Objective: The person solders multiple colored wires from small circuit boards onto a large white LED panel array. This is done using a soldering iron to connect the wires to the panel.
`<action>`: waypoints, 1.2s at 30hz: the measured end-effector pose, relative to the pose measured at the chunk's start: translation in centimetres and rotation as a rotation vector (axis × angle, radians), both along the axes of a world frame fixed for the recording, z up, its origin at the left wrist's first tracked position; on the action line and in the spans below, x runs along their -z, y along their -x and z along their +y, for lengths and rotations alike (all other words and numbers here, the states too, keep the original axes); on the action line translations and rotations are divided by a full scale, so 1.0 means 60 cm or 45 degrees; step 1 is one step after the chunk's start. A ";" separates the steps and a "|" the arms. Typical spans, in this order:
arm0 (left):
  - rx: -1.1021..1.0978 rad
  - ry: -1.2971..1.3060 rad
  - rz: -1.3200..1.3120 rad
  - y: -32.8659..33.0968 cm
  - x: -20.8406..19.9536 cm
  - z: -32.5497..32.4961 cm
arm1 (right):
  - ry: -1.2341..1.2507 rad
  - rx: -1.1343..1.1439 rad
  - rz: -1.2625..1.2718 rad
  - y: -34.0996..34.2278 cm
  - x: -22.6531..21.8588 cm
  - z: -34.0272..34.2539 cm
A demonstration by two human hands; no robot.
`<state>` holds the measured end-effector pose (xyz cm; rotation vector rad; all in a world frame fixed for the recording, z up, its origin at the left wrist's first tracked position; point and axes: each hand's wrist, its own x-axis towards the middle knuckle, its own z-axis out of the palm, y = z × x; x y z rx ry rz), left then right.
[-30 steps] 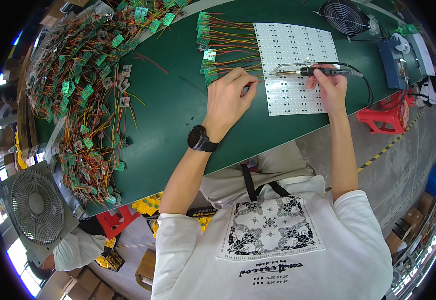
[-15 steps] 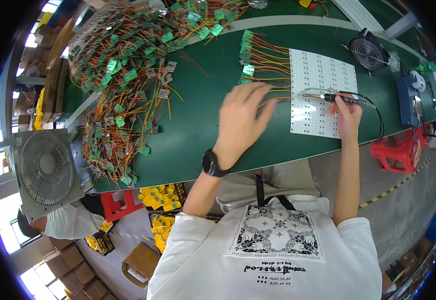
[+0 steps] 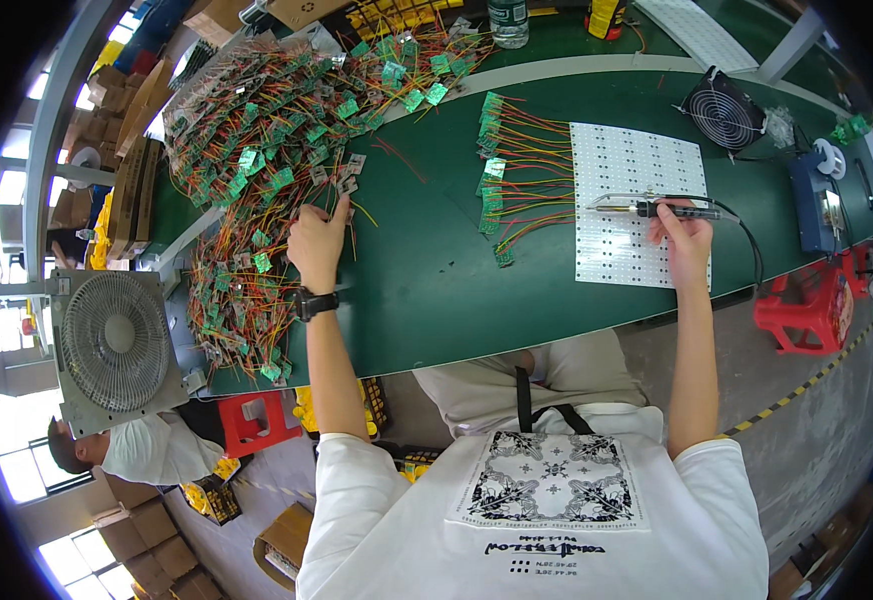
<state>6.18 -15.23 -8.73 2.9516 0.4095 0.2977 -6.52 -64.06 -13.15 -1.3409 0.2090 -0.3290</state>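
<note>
My right hand holds a soldering iron by its black handle, with a thin metal tube beside its tip and a black cable trailing. The iron lies over a white perforated panel with rows of small dots. Red and yellow wires run from the panel's left edge to a column of small green circuit boards. At the right edge of a large heap of wired circuit boards, my left hand has its fingers curled among the wires. Its fingertips are partly hidden, so what they pinch is unclear.
A small black fan and a blue-grey soldering station with a white spool stand at the right. Behind are a bottle and another white panel. A large fan and a seated person are at left.
My left hand has moved left from the wired boards beside the panel to the heap. My right hand keeps the soldering iron over the panel. The whole view has shifted slightly.
</note>
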 end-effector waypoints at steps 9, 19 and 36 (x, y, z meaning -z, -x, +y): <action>0.292 1.314 0.137 0.056 -0.092 0.019 | -0.032 0.038 0.005 0.007 -0.001 -0.001; 0.458 1.543 0.133 0.153 -0.077 -0.074 | -0.005 0.021 0.013 0.005 -0.007 -0.001; 1.447 1.045 0.277 0.129 -0.001 -0.347 | 0.053 -0.003 0.010 0.003 -0.003 0.001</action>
